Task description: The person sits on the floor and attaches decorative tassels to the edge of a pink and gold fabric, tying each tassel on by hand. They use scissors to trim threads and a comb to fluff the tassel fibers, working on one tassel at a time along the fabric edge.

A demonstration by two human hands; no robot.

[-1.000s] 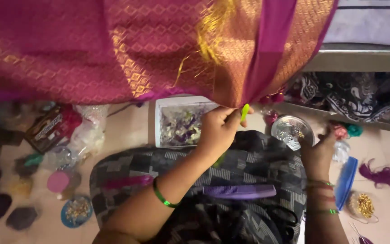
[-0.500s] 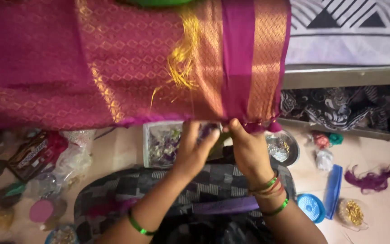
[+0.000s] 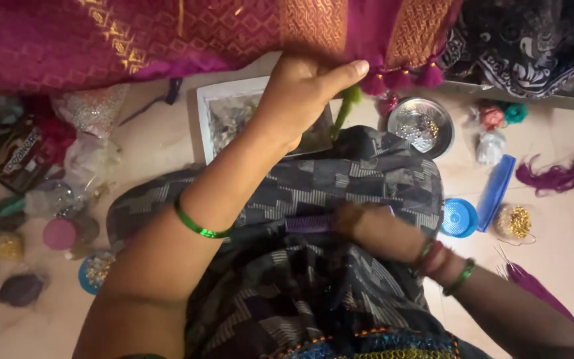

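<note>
The left hand, top centre of the frame, is clenched on the lower edge of the magenta-and-gold fabric, just beside its row of tassels. The right hand, blurred at centre, rests on the purple comb on the lap; its grip cannot be told. The step in hand appears to be tassel finishing; the next move calls for holding the edge taut.

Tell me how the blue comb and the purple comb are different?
The blue comb lies on the floor beside the blue lid, untouched. The purple comb rests on the lap, and the right hand is on it. The blue one shows whole and slanted; the purple one lies level, partly hidden. Both are long, thin combs.
</note>
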